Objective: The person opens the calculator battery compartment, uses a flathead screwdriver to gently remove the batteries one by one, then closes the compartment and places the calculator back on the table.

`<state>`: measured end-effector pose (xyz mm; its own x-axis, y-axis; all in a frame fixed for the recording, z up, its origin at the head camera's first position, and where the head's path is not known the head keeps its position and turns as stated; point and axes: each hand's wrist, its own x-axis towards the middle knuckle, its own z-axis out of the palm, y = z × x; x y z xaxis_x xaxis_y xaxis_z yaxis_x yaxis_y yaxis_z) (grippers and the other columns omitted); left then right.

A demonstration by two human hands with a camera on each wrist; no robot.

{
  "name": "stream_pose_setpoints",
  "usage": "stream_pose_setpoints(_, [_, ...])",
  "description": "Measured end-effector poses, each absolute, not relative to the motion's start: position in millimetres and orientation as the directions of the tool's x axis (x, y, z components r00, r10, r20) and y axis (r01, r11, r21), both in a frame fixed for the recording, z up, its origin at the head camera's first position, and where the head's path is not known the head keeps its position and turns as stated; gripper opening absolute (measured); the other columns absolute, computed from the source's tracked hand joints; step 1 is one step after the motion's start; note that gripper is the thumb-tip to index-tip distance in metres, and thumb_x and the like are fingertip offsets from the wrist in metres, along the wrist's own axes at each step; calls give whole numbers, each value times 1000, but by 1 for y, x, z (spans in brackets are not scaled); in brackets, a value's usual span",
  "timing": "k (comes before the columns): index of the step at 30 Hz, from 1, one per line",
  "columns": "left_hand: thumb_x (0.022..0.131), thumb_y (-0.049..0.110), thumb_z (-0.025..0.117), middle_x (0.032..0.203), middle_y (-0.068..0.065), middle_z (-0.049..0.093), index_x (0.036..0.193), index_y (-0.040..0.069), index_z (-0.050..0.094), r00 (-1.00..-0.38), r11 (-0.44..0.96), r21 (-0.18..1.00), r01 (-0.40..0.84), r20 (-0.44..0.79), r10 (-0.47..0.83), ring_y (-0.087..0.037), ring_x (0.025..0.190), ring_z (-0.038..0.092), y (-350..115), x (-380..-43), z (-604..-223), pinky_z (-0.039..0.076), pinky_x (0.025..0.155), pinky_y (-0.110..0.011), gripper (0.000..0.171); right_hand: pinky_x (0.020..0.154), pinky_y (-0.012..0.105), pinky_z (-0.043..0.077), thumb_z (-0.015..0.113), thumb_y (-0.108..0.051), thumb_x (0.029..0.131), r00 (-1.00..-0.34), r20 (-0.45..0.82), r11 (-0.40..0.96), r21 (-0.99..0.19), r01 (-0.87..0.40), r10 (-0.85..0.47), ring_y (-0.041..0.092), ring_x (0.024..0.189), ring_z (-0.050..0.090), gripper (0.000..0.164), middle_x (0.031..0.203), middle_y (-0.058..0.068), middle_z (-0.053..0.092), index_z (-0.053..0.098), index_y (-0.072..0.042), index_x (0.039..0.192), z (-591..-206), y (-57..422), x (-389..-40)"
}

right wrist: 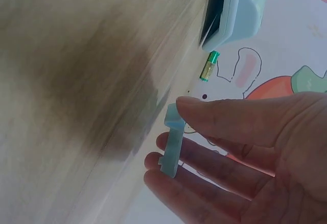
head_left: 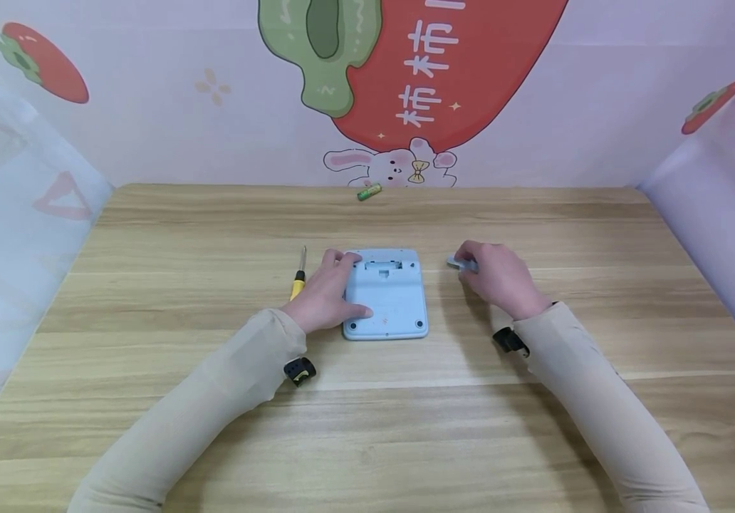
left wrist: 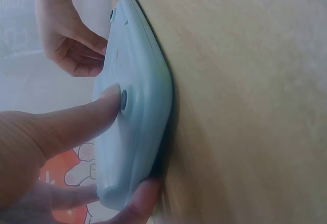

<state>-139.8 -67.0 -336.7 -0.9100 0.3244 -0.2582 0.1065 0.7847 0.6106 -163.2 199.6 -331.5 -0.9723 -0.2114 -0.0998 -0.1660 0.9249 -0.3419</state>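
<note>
Left hand (head_left: pixel 324 293) grips device (head_left: pixel 389 299) edge | right hand (head_left: pixel 501 276) pinches cover (right wrist: pixel 173 148) | gap between

Device (head_left: pixel 393 299) at left fingers (head_left: pixel 361 311): pale blue, dark round feet (head_left: pixel 420 324). Cover piece (right wrist: pixel 173 144) in right fingers (right wrist: pixel 225 114): pale blue too. Screwdriver (head_left: pixel 298 283) beside left fingers: yellow-and-black handle. Battery (head_left: pixel 369 192) beyond both sets of fingers: green and gold. Table (head_left: pixel 380 434) below fingers: tan wood grain.
</note>
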Motion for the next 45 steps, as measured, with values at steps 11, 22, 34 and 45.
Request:
stream_pose_setpoints(11, [80, 25, 78, 145, -18, 27, 148, 9, 29, -911, 785, 610, 107, -256, 323, -32, 117, 47, -67, -140, -337, 42, 102, -43, 85, 90, 49, 48, 61, -2, 89, -969, -89, 901, -396, -179, -231, 33, 101, 61, 27, 114, 20, 65, 63, 0, 116, -330, 192, -163])
stream_pose_setpoints(22, [80, 25, 78, 145, -18, 27, 148, 9, 29, -911, 785, 611, 104, -258, 321, -32, 116, 47, -68, -139, -337, 42, 102, -43, 85, 93, 48, 49, 61, -1, 89, -949, 13, 854, -432, -290, -316, 33, 106, 63, 25, 112, 17, 67, 65, 0, 114, -329, 183, -161])
stream_pose_setpoints(34, [81, 25, 78, 146, -19, 27, 148, 8, 29, -911, 785, 610, 113, -252, 327, -32, 116, 47, -68, -139, -338, 42, 102, -43, 85, 90, 47, 50, 65, -5, 89, -952, 21, 868, -405, -287, -305, 30, 104, 63, 27, 114, 14, 68, 65, -2, 115, -324, 175, -158])
stream_pose_setpoints(45, [80, 25, 78, 145, -19, 27, 148, 8, 29, -910, 783, 612, 112, -252, 328, -32, 115, 48, -68, -139, -337, 43, 101, -43, 86, 92, 46, 49, 65, -8, 90, -944, 22, 859, -408, -309, -329, 29, 107, 63, 28, 116, 13, 67, 65, -4, 117, -319, 162, -158])
